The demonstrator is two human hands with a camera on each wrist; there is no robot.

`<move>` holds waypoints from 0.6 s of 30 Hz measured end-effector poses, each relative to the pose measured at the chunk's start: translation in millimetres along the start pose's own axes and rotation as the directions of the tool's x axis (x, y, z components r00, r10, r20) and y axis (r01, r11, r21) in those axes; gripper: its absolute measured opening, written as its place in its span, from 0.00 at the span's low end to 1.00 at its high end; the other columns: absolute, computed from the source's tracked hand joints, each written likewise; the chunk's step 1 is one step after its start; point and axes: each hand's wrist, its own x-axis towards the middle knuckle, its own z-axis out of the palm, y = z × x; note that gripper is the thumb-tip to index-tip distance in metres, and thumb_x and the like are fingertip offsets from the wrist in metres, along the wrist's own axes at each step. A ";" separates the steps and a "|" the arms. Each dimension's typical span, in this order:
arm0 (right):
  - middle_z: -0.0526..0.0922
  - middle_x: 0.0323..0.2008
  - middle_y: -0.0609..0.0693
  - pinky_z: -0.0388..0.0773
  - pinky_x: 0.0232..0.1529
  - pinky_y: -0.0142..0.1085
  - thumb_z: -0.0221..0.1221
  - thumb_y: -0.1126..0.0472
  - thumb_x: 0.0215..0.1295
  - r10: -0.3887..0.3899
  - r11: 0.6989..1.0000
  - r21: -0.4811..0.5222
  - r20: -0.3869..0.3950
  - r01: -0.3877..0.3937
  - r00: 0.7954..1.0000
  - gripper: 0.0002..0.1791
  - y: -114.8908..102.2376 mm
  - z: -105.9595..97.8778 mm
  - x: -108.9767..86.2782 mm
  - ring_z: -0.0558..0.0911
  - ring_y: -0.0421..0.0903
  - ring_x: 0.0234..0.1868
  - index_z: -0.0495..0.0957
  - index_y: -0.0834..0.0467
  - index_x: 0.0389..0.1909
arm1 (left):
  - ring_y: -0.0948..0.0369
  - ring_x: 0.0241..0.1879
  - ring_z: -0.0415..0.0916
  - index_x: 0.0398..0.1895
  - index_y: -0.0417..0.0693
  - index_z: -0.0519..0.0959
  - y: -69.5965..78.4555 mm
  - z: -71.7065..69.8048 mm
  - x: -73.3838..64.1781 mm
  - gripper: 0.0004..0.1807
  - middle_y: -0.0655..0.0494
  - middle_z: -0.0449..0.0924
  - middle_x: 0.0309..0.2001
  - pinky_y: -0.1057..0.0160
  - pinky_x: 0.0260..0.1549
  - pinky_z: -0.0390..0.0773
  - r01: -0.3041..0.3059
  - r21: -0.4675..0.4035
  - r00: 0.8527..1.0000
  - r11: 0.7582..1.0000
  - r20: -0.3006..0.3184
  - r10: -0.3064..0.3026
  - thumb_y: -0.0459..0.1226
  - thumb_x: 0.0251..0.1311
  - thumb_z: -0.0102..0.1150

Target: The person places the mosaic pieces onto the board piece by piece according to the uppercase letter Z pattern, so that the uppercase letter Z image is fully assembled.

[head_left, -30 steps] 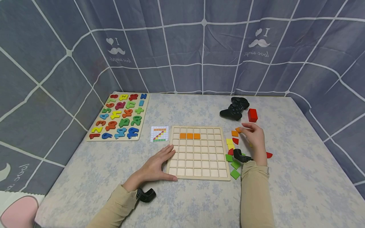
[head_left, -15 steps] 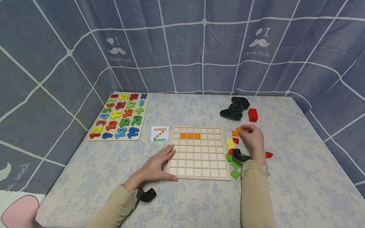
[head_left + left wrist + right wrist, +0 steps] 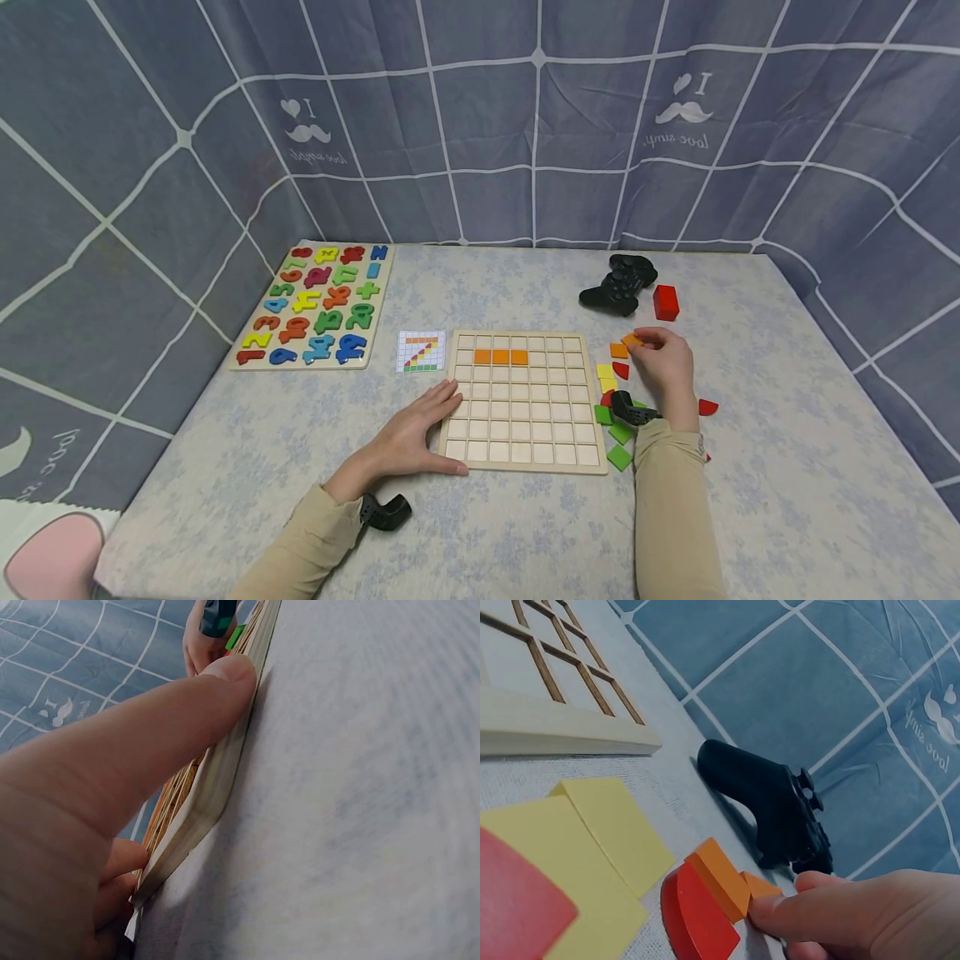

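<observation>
A wooden grid board (image 3: pixel 520 459) lies flat, with a row of three orange squares (image 3: pixel 500 357) in its cells. My left hand (image 3: pixel 405 433) spans its near left corner, fingers along the left edge and thumb (image 3: pixel 187 705) on the front edge. To the board's right, my right hand (image 3: pixel 666 367) pinches an orange tile (image 3: pixel 632 340) between thumb and fingers. Beside that tile are another orange tile (image 3: pixel 718 877) and a red curved-edged piece (image 3: pixel 694 915). Yellow tiles (image 3: pixel 619 829) lie nearer, then green tiles (image 3: pixel 618 457), partly hidden by the right wrist.
A pattern card (image 3: pixel 421 352) lies left of the board. Farther left is a number puzzle (image 3: pixel 311 308). Behind the right hand are a black game controller (image 3: pixel 618 286) and a red block (image 3: pixel 665 302). Another red piece (image 3: pixel 707 407) lies right of the forearm.
My right hand has shifted very slightly and sits a touch lower around the orange tile. The left hand and the board stay as they were.
</observation>
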 end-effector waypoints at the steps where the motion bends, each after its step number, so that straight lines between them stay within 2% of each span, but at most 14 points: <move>1: 0.75 0.49 0.59 0.71 0.44 0.37 0.58 0.63 0.63 -0.001 1.000 0.000 -0.001 0.001 1.000 0.20 0.1 0.2 0.2 0.70 0.53 0.45 0.75 0.61 0.56 | 0.55 0.72 0.40 0.71 0.42 0.57 -0.1 -0.1 -0.1 0.59 0.49 0.46 0.73 0.49 0.67 0.53 0.000 0.000 1.000 1.000 0.001 0.000 0.64 0.40 0.67; 7: 0.73 0.48 0.59 0.71 0.45 0.37 0.59 0.68 0.60 -0.001 1.000 0.012 -0.004 0.001 1.000 0.21 -2.4 -1.3 0.5 0.70 0.54 0.46 0.75 0.62 0.56 | 0.54 0.72 0.41 0.71 0.41 0.58 -0.5 0.1 0.2 0.58 0.49 0.47 0.73 0.48 0.66 0.53 -0.012 0.002 1.000 1.000 -0.005 0.012 0.64 0.40 0.67; 12: 0.73 0.48 0.59 0.72 0.42 0.33 0.58 0.67 0.61 0.002 0.999 0.037 0.031 -0.003 1.000 0.21 -10.1 -7.9 -3.9 0.71 0.54 0.46 0.74 0.62 0.56 | 0.54 0.72 0.41 0.71 0.41 0.58 -0.1 -0.2 0.5 0.58 0.49 0.47 0.73 0.48 0.66 0.53 -0.011 0.000 1.000 1.000 -0.002 0.011 0.64 0.40 0.67; 18: 0.76 0.50 0.60 0.73 0.44 0.33 0.56 0.63 0.64 -0.097 0.993 0.068 0.083 0.092 0.992 0.18 -23.0 -20.0 -10.8 0.73 0.53 0.48 0.75 0.63 0.55 | 0.54 0.72 0.41 0.71 0.42 0.57 0.0 -0.6 -0.2 0.58 0.49 0.46 0.73 0.49 0.67 0.52 -0.004 -0.002 1.000 1.000 0.001 0.004 0.64 0.40 0.67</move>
